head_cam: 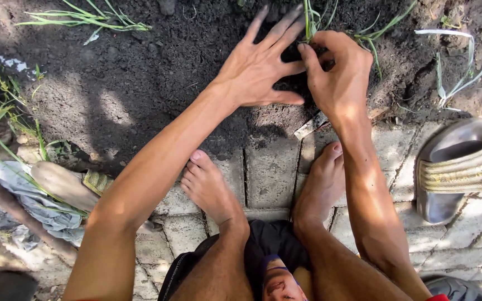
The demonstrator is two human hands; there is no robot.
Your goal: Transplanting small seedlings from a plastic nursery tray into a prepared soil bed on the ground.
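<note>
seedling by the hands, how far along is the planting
Already done: the seedling stands upright in the dark soil, leaves up. In hand: the right hand pinches at its base while the left hand lies flat, fingers spread, on the soil beside it. Left: the soil around the stem looks loose and lumpy, so firming probably isn't finished.

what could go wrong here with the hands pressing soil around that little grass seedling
1. The right hand pinches the thin seedling low at its base, so its blades might bend or snap.
2. The left hand lies spread flat on the loose dark soil right beside it; hard pressing could tilt the plant.
</note>
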